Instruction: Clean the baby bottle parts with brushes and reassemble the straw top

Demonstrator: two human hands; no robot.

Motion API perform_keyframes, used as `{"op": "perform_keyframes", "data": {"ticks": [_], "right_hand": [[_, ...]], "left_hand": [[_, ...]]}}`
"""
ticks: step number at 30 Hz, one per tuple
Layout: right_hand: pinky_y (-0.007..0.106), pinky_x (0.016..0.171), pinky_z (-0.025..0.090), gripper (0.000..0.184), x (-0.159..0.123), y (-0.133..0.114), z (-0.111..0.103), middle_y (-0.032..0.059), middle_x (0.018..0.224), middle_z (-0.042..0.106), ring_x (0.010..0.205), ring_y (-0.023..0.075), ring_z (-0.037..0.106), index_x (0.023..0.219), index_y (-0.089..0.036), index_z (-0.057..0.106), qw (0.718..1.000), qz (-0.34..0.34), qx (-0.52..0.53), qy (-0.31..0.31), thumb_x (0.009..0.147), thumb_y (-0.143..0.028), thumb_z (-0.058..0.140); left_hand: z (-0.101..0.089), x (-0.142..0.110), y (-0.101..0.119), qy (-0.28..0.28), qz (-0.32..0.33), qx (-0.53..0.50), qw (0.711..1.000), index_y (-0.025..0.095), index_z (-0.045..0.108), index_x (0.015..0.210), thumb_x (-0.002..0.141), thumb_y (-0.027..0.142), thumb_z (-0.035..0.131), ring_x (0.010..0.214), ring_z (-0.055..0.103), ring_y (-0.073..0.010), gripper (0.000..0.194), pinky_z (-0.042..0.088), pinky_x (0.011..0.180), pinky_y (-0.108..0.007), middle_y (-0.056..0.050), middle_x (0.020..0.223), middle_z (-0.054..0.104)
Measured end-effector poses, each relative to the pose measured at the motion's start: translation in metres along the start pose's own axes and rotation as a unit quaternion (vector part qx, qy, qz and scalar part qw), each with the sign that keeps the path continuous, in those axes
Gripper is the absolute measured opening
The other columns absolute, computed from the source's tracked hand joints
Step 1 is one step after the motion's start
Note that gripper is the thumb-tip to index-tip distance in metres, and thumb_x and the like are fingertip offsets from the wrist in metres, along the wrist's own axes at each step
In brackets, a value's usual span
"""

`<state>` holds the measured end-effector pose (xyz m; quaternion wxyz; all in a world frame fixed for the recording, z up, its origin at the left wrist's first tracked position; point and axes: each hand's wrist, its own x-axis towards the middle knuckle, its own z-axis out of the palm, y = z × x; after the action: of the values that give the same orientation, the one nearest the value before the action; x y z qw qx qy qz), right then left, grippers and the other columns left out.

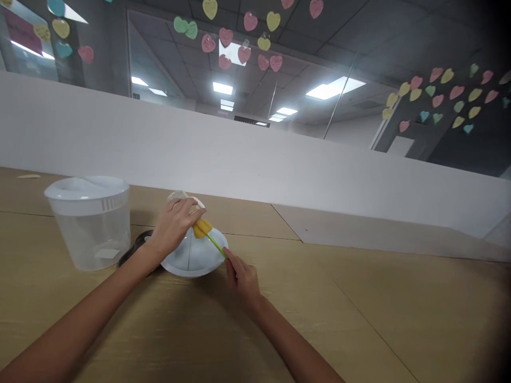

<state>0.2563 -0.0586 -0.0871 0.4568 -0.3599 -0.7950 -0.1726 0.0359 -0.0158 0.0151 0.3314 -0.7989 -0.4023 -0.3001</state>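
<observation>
If my left hand (176, 221) loosened, the clear container (175, 196) could slip into the white bowl (189, 268), just left of the frame's centre. That hand curls closed around the container, while my right hand (242, 279) pinches the green handle (217, 245) of the yellow-headed tool (202, 228), its head over the bowl.
</observation>
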Motion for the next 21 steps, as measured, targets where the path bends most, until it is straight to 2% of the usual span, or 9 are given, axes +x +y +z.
{"op": "perform_keyframes", "data": {"ticks": [5, 8, 11, 13, 14, 16, 18, 19, 21], "right_hand": [[0.021, 0.053, 0.047, 0.034, -0.003, 0.004, 0.0, 0.0068, 0.077, 0.07, 0.06, 0.0131, 0.063, 0.118, -0.014, 0.057, 1.0, 0.021, 0.012, 0.005, 0.092, -0.018, 0.036], [0.022, 0.058, 0.049, 0.032, -0.001, 0.005, -0.001, 0.0078, 0.085, 0.071, 0.065, 0.0143, 0.065, 0.114, -0.015, 0.06, 0.995, 0.077, 0.048, 0.03, 0.091, -0.02, 0.039], [0.026, 0.067, 0.05, 0.033, 0.002, 0.008, -0.003, 0.0108, 0.098, 0.069, 0.076, 0.017, 0.065, 0.112, -0.013, 0.061, 0.975, 0.196, 0.082, 0.071, 0.091, -0.026, 0.038], [0.028, 0.067, 0.048, 0.037, 0.004, 0.013, -0.003, 0.0108, 0.095, 0.069, 0.075, 0.0176, 0.063, 0.112, -0.011, 0.06, 0.955, 0.268, 0.093, 0.087, 0.091, -0.03, 0.036], [0.027, 0.065, 0.048, 0.039, 0.004, 0.016, -0.002, 0.0097, 0.09, 0.069, 0.072, 0.0175, 0.062, 0.112, -0.011, 0.059, 0.946, 0.299, 0.094, 0.084, 0.09, -0.032, 0.035], [0.027, 0.064, 0.046, 0.04, 0.002, 0.023, 0.0, 0.0063, 0.079, 0.067, 0.067, 0.0172, 0.06, 0.114, -0.011, 0.057, 0.932, 0.35, 0.081, 0.046, 0.09, -0.033, 0.033], [0.027, 0.065, 0.044, 0.039, 0.0, 0.03, 0.004, 0.004, 0.076, 0.066, 0.069, 0.0175, 0.06, 0.116, -0.013, 0.055, 0.919, 0.39, 0.047, -0.031, 0.089, -0.03, 0.033], [0.027, 0.067, 0.044, 0.038, -0.001, 0.032, 0.005, 0.004, 0.077, 0.066, 0.072, 0.0181, 0.061, 0.116, -0.013, 0.055, 0.912, 0.403, 0.029, -0.068, 0.087, -0.028, 0.034], [0.027, 0.069, 0.042, 0.036, -0.003, 0.036, 0.008, 0.0059, 0.081, 0.068, 0.077, 0.0199, 0.062, 0.113, -0.014, 0.057, 0.901, 0.415, 0.005, -0.123, 0.084, -0.023, 0.038]], "left_hand": [[0.002, -0.003, -0.007, 0.003, 0.004, 0.012, 1.0, 0.022, 0.059, 0.11, 0.086, 0.005, 0.033, 0.114, 0.049, -0.0271, 0.039, 0.034, 0.096, -0.045, -0.015, 0.12, 0.054], [0.004, -0.007, -0.021, 0.001, -0.026, 0.019, 0.999, 0.023, 0.06, 0.11, 0.084, 0.003, 0.034, 0.114, 0.049, -0.027, 0.042, 0.034, 0.097, -0.046, -0.014, 0.119, 0.054], [0.004, -0.009, -0.032, -0.002, -0.109, -0.019, 0.994, 0.023, 0.059, 0.114, 0.08, 0.007, 0.044, 0.109, 0.052, -0.0282, 0.041, 0.036, 0.094, -0.046, -0.013, 0.116, 0.055], [0.002, -0.007, -0.033, -0.03, -0.191, -0.113, 0.975, 0.021, 0.057, 0.118, 0.076, 0.022, 0.056, 0.101, 0.056, -0.0284, 0.042, 0.042, 0.088, -0.042, -0.012, 0.114, 0.058], [-0.001, -0.005, -0.032, -0.058, -0.224, -0.181, 0.956, 0.02, 0.056, 0.119, 0.073, 0.031, 0.061, 0.098, 0.058, -0.0276, 0.048, 0.045, 0.084, -0.039, -0.011, 0.112, 0.06], [-0.008, 0.0, -0.024, -0.128, -0.25, -0.324, 0.903, 0.02, 0.058, 0.117, 0.068, 0.047, 0.064, 0.094, 0.06, -0.0253, 0.057, 0.048, 0.079, -0.033, -0.007, 0.108, 0.064], [-0.017, 0.005, -0.012, -0.18, -0.237, -0.412, 0.861, 0.021, 0.059, 0.115, 0.065, 0.053, 0.064, 0.097, 0.061, -0.0242, 0.059, 0.048, 0.079, -0.029, -0.004, 0.109, 0.066], [-0.022, 0.006, -0.005, -0.193, -0.229, -0.423, 0.855, 0.022, 0.058, 0.116, 0.063, 0.054, 0.064, 0.1, 0.06, -0.0247, 0.062, 0.048, 0.081, -0.029, -0.004, 0.114, 0.064], [-0.032, 0.006, 0.013, -0.205, -0.218, -0.409, 0.862, 0.022, 0.05, 0.127, 0.057, 0.053, 0.069, 0.108, 0.056, -0.0264, 0.079, 0.045, 0.087, -0.03, -0.006, 0.126, 0.057]]}}
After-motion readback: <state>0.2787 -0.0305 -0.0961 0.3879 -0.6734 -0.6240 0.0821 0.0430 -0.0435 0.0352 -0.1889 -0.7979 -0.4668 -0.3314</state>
